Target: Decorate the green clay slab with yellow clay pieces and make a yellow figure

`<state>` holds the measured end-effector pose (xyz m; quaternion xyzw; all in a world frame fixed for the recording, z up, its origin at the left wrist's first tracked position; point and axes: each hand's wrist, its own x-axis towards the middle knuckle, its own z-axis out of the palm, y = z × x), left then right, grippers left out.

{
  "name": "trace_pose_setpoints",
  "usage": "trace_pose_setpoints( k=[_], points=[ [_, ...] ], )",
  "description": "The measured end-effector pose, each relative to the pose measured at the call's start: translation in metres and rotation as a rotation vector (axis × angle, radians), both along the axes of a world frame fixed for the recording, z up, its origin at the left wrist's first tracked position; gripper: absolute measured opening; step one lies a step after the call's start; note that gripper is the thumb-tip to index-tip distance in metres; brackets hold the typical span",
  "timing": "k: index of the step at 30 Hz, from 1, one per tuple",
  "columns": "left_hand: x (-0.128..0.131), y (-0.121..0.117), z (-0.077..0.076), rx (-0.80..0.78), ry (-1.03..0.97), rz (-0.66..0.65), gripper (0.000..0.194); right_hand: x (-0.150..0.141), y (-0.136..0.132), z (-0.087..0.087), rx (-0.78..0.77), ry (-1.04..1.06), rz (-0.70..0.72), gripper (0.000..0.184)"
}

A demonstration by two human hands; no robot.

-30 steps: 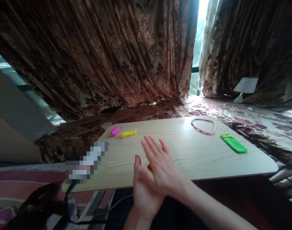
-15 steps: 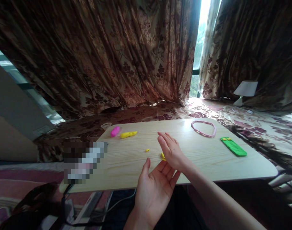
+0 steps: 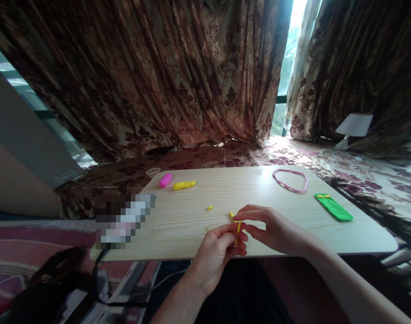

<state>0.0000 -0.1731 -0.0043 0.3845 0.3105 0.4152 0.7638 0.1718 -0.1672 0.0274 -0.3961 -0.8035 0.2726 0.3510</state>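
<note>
My left hand (image 3: pixel 220 247) is closed, with a thin yellow strand of modelling clay (image 3: pixel 238 233) pinched upright between thumb and fingers. Close beside it on the right is my right hand (image 3: pixel 271 229), thumb and forefinger apart around the strand's upper end; whether they touch it I cannot tell. Just behind the fingertips, a small yellow clay piece (image 3: pixel 231 215) lies on the table, partly hidden. A smaller yellow bit (image 3: pixel 210 208) rests to its left. Further back are a yellow clay roll (image 3: pixel 184 185) and a pink clay lump (image 3: pixel 165 180).
On the right of the wooden table (image 3: pixel 191 225) lie a pink clay ring (image 3: pixel 291 181) and a flat green clay piece (image 3: pixel 333 208) with yellow bits on its far end. A blurred-out object (image 3: pixel 126 222) sits at the left edge. A white lamp (image 3: pixel 354 128) stands beyond.
My palms were facing each other, fingers stretched out. Now my left hand has closed on the yellow strand and my right hand has turned, fingers bent towards it. The view has shifted slightly.
</note>
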Motion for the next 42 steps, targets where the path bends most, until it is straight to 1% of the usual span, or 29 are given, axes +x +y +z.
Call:
trace_pose_setpoints(
  k=[5, 9, 11, 14, 17, 20, 24, 27, 35, 39, 42],
  points=[
    [-0.004, 0.002, 0.011, 0.16, 0.193, 0.01, 0.018, 0.001, -0.002, -0.003, 0.051, -0.007, -0.063, 0.016],
    [-0.009, 0.005, 0.01, 0.263, 0.331, 0.122, 0.016, 0.0, -0.003, -0.009, 0.075, 0.009, -0.113, 0.014],
    [-0.01, 0.006, 0.008, 0.308, 0.38, 0.176, 0.013, -0.003, -0.004, -0.011, 0.079, 0.023, -0.114, 0.017],
    [-0.009, 0.006, 0.007, 0.369, 0.42, 0.203, 0.014, -0.006, -0.006, -0.013, 0.082, 0.044, -0.11, 0.023],
    [-0.008, 0.005, 0.008, 0.417, 0.445, 0.218, 0.017, -0.009, -0.008, -0.013, 0.089, 0.064, -0.119, 0.017],
    [-0.008, 0.003, 0.006, 0.473, 0.484, 0.266, 0.02, -0.009, -0.01, -0.012, 0.104, 0.085, -0.139, 0.016],
    [-0.009, 0.001, 0.004, 0.569, 0.554, 0.345, 0.015, -0.009, -0.012, -0.012, 0.113, 0.101, -0.154, 0.016],
    [-0.008, 0.0, 0.006, 0.634, 0.584, 0.381, 0.011, -0.009, -0.012, -0.013, 0.119, 0.11, -0.168, 0.015],
    [-0.009, 0.0, 0.012, 0.738, 0.655, 0.411, 0.011, -0.009, -0.011, -0.013, 0.136, 0.118, -0.177, 0.016],
    [-0.009, 0.008, 0.01, 0.775, 0.705, 0.432, 0.012, -0.007, -0.002, -0.017, 0.142, 0.102, -0.207, 0.016],
    [-0.009, 0.026, 0.006, 0.794, 0.77, 0.441, 0.012, -0.004, 0.015, -0.022, 0.125, 0.057, -0.22, 0.015]
  ],
)
